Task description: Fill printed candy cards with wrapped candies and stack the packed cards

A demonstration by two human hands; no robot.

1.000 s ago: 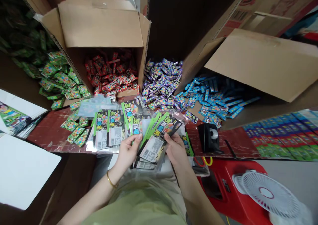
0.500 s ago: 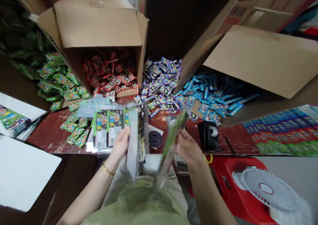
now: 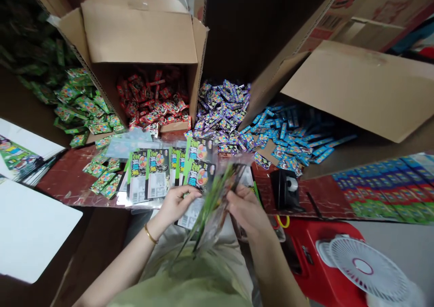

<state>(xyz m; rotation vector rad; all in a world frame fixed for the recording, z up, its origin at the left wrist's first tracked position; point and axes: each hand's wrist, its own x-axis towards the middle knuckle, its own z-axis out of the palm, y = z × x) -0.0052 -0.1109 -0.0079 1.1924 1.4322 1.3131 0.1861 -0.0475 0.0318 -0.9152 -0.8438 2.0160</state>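
My left hand [image 3: 178,204], a gold bangle at its wrist, pinches a flat candy bag [image 3: 191,213] with green and black print and a white barcode panel. Opposite it, my right hand [image 3: 247,207] grips a sheaf of clear printed bags [image 3: 217,203], seen nearly edge-on and blurred. The two lots of bags meet in front of my lap. To the left of them, more printed bags [image 3: 158,171] lie overlapping on the red table [image 3: 73,180]. Small green packets [image 3: 103,182] are beside those bags.
Open cartons spill red packets [image 3: 156,103], purple packets [image 3: 224,108] and blue packets [image 3: 288,130] along the back. A black tape dispenser [image 3: 286,189] stands right of my hands. A white fan [image 3: 362,264] rests on a red stool [image 3: 325,252]. White boards [image 3: 34,230] are at left.
My hands have come closer together, and the right-hand bags have swung left against those in my left hand. The left-hand bag now shows its printed face. The view has shifted slightly.
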